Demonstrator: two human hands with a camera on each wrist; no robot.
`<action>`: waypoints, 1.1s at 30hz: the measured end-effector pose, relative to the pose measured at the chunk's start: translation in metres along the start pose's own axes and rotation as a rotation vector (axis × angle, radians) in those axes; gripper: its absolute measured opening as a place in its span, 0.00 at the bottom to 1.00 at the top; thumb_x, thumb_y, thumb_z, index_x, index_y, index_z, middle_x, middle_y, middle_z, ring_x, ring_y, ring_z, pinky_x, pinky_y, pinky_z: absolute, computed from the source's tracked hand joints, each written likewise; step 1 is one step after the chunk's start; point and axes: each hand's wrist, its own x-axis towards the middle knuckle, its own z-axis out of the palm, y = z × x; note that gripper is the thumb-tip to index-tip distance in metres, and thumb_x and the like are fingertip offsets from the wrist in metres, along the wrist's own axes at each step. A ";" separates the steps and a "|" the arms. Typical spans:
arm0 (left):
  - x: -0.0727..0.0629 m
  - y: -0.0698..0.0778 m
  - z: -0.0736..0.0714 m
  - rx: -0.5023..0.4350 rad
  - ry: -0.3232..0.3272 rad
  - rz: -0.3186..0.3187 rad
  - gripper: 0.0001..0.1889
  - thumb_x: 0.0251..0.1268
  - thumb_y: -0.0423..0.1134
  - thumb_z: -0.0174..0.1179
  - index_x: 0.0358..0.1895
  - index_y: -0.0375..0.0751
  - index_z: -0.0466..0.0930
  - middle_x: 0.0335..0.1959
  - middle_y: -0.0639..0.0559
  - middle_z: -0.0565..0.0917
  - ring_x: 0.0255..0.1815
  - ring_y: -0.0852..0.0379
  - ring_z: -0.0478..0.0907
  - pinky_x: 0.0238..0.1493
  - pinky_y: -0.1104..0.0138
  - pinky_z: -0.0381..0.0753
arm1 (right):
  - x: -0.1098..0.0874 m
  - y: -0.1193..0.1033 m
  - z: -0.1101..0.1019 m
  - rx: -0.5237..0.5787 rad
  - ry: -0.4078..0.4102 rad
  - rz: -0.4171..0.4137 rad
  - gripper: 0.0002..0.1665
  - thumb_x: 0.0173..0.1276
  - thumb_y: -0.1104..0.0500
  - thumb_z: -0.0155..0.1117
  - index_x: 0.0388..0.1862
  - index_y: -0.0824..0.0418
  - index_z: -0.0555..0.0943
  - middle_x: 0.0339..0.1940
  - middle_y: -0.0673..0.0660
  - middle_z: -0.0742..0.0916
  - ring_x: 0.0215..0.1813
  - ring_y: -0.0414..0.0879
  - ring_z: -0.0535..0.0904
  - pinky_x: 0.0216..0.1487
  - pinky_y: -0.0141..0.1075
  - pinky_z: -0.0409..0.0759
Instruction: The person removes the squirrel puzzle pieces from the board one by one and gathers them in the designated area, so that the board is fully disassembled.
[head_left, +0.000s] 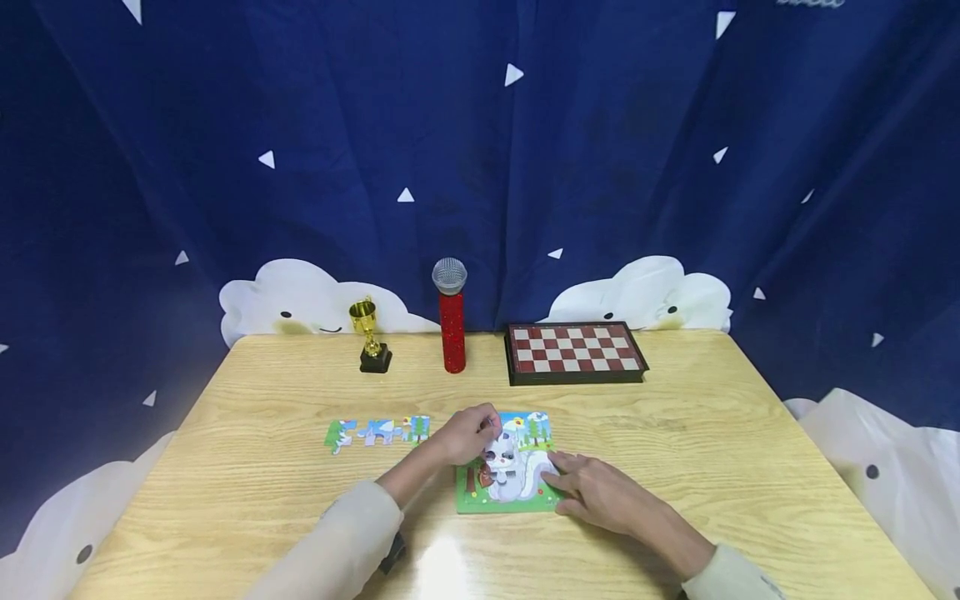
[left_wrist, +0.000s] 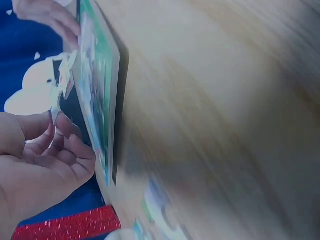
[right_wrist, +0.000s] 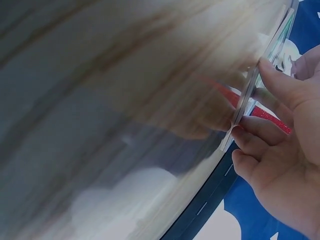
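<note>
Table (head_left: 705, 433) — puzzle (head_left: 517, 487), pieces (head_left: 380, 431), chessboard (head_left: 575, 350), trophy (head_left: 371, 342), likely microphone (head_left: 452, 329)

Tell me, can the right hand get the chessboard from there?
Probably yes, with a stretch forward. Bare table seems to leave the way free between the right hand and the chessboard. The hand is touching the puzzle at its edge, so it would have to leave that first.

Colourful squirrel puzzle (head_left: 513, 490), flat on the table (head_left: 675, 433), one piece (left_wrist: 65, 82) raised above it, loose pieces (head_left: 384, 430) toward the table's left edge
</note>
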 end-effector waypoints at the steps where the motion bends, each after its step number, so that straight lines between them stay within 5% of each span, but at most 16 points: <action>1: -0.002 -0.001 -0.003 0.008 0.008 0.006 0.05 0.72 0.35 0.48 0.39 0.40 0.73 0.31 0.51 0.75 0.31 0.56 0.74 0.31 0.69 0.72 | 0.000 0.000 0.000 -0.001 0.000 0.000 0.29 0.61 0.49 0.65 0.58 0.61 0.78 0.64 0.68 0.75 0.63 0.61 0.74 0.62 0.50 0.72; 14: -0.039 -0.039 -0.061 0.015 0.069 0.012 0.06 0.71 0.33 0.48 0.38 0.37 0.74 0.33 0.49 0.75 0.32 0.58 0.69 0.35 0.67 0.70 | 0.000 0.001 -0.001 -0.014 0.000 -0.007 0.29 0.62 0.48 0.64 0.58 0.61 0.78 0.64 0.67 0.76 0.63 0.60 0.74 0.61 0.50 0.73; 21: -0.061 -0.060 -0.090 0.000 0.050 -0.019 0.06 0.71 0.32 0.47 0.39 0.33 0.73 0.33 0.48 0.73 0.30 0.57 0.68 0.30 0.68 0.70 | 0.000 0.001 0.000 -0.012 -0.001 -0.004 0.29 0.61 0.48 0.65 0.58 0.61 0.78 0.63 0.67 0.76 0.63 0.60 0.74 0.61 0.50 0.73; 33: -0.088 -0.081 -0.110 0.114 0.021 -0.070 0.05 0.69 0.29 0.48 0.37 0.35 0.75 0.31 0.48 0.76 0.29 0.55 0.69 0.28 0.66 0.70 | 0.000 -0.001 0.000 -0.024 0.003 -0.016 0.29 0.62 0.48 0.65 0.58 0.61 0.78 0.63 0.68 0.76 0.62 0.61 0.75 0.61 0.50 0.73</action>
